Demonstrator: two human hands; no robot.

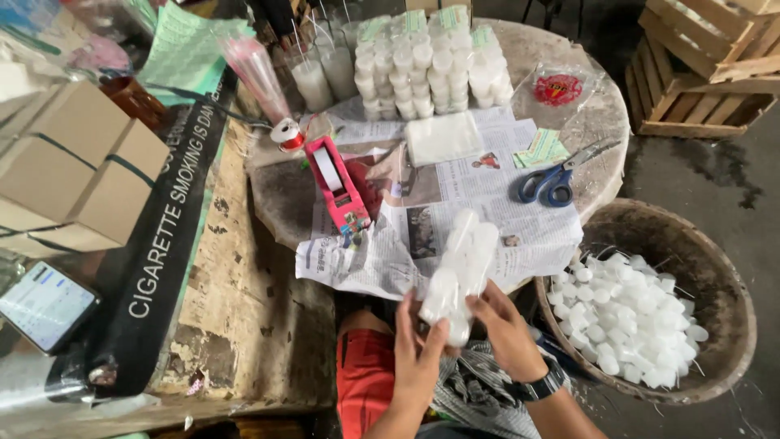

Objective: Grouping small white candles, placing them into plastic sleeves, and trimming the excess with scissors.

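Clear plastic bag packed with small white wax candles [461, 268], tilted lengthwise, your left hand [418, 349] and right hand [508, 329] pinching its lower end, fingers [487, 302] curled snugly round it.

Open newspaper [487, 215] at the centre of the frame, between the pink tape dispenser [337, 183] at centre left and the blue-handled scissors [556, 180] at centre right, gives passing room. Stacked white candles [431, 69] wall off the top centre. The basket [715, 268] of loose candles blocks the lower right; cardboard boxes [73, 162] crowd the left.
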